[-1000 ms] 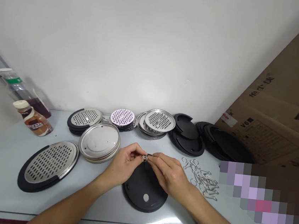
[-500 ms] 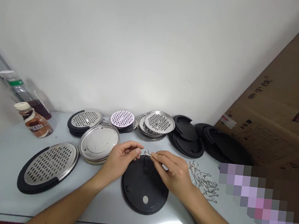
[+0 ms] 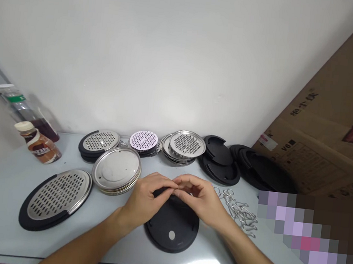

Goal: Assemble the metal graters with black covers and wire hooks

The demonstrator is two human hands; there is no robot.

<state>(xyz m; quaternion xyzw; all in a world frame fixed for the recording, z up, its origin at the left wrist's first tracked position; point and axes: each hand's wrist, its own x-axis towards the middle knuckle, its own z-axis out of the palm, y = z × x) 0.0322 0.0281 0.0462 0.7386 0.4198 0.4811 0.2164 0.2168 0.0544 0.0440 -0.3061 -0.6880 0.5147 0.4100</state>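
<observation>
A round black disc (image 3: pixel 173 228) with a pale dot lies on the table in front of me, its upper part under my hands. At its far edge the fingertips of both hands meet in a pinch. My right hand (image 3: pixel 199 196) is closed on a small metal wire hook, now almost wholly covered by the fingers. Thumb and index of my left hand (image 3: pixel 151 194) press together against the same spot; what they grip is hidden. Right of the disc lies a loose heap of similar wire hooks (image 3: pixel 242 214).
Stacked steel lids (image 3: pixel 116 169) and a perforated grater disc in a black rim (image 3: pixel 57 197) lie left. Behind stand a white grater plate (image 3: pixel 144 140), steel graters (image 3: pixel 187 145) and black rings (image 3: pixel 221 157). Bottles (image 3: pixel 41 145) stand far left; a cardboard box (image 3: pixel 327 135) leans right.
My left hand has moved right and my right hand has turned inward, so their fingertips now meet over the disc's far edge. The wire hook, visible before, is now covered.
</observation>
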